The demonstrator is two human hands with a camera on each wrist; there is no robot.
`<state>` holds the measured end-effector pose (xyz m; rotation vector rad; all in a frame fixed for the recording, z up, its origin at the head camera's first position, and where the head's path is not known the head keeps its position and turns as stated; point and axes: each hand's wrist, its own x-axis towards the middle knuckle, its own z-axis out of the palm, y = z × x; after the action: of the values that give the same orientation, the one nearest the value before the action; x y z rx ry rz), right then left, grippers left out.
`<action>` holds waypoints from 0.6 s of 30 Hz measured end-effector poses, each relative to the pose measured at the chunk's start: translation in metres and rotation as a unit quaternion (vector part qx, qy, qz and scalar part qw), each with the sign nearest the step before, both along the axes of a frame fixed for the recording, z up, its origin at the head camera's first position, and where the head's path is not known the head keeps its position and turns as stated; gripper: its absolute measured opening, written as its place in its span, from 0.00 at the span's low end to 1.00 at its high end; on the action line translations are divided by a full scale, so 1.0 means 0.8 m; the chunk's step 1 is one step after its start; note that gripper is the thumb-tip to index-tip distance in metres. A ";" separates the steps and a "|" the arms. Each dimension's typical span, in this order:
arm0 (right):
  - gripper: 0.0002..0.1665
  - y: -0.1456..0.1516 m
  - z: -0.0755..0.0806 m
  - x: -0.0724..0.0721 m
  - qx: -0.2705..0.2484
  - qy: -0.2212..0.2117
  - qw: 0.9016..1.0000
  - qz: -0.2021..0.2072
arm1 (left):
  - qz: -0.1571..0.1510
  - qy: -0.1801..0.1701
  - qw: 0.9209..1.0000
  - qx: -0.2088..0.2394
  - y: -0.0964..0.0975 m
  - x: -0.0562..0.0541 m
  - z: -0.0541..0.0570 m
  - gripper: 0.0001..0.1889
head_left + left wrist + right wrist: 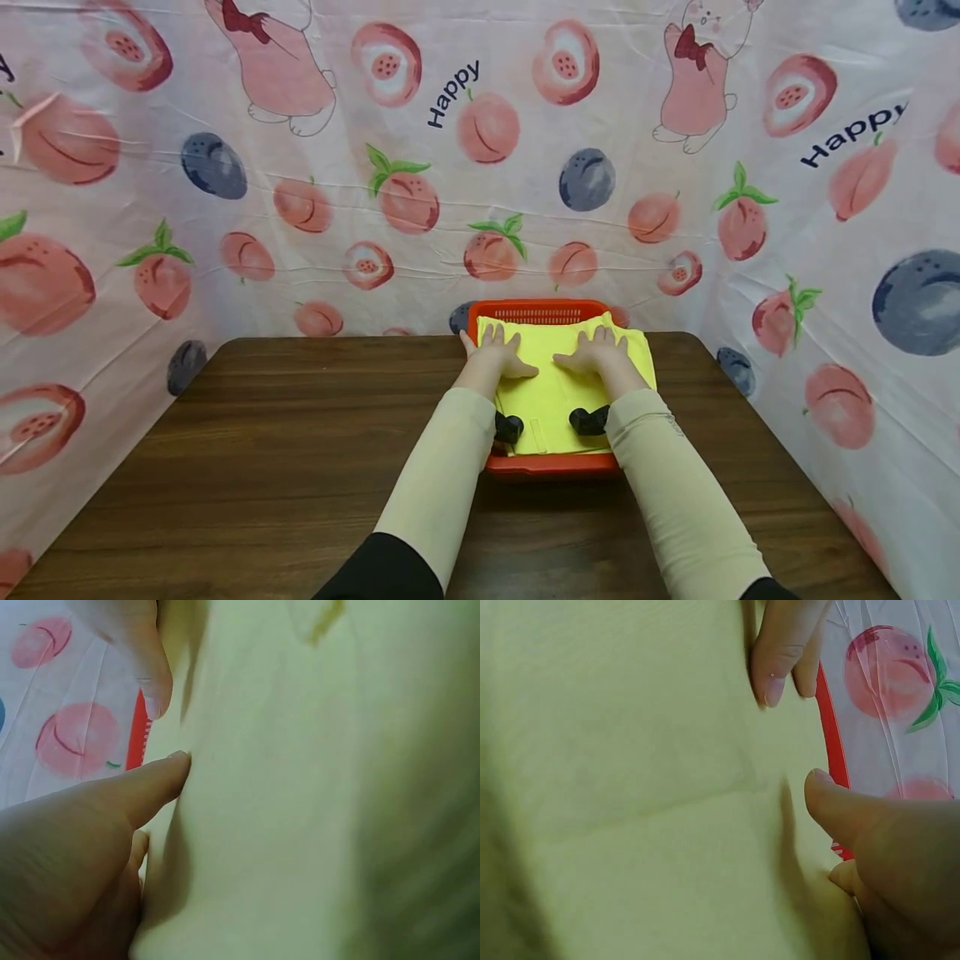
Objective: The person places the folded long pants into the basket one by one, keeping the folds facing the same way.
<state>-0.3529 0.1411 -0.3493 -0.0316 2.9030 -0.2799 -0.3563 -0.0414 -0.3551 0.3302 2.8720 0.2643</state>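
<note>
A folded yellow cloth (546,400), perhaps a garment, lies flat over a red plastic basket (551,465). My left hand (491,360) rests on the cloth's left part with the fingers spread. On its right part my right hand (600,357) lies the same way, the two thumbs pointing toward each other. Both wrist views are mostly filled by the cloth (262,787), and the fingers touch its surface. In the right wrist view a crease runs across the cloth (630,750). What lies under the cloth inside the basket is hidden.
The basket stands at the back right of a dark brown wooden table (262,467). A fruit-printed curtain (300,167) hangs behind the table and along both sides. Black wrist cameras (588,421) sit under both wrists.
</note>
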 end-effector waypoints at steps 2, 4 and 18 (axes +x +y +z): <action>0.50 0.001 0.000 0.001 -0.001 0.005 1.000 0.000 | -0.001 -0.007 1.000 -0.010 0.000 -0.008 -0.004 0.45; 0.50 0.002 0.000 0.001 -0.005 0.010 1.000 0.000 | 0.000 -0.009 1.000 -0.022 0.001 -0.028 -0.018 0.46; 0.49 0.007 -0.008 0.004 -0.017 0.006 1.000 0.004 | -0.002 0.001 1.000 -0.016 -0.001 0.001 -0.003 0.45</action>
<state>-0.3497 0.1464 -0.3553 -0.0513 2.9085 -0.3301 -0.3555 -0.0419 -0.3575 0.3317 2.8730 0.2183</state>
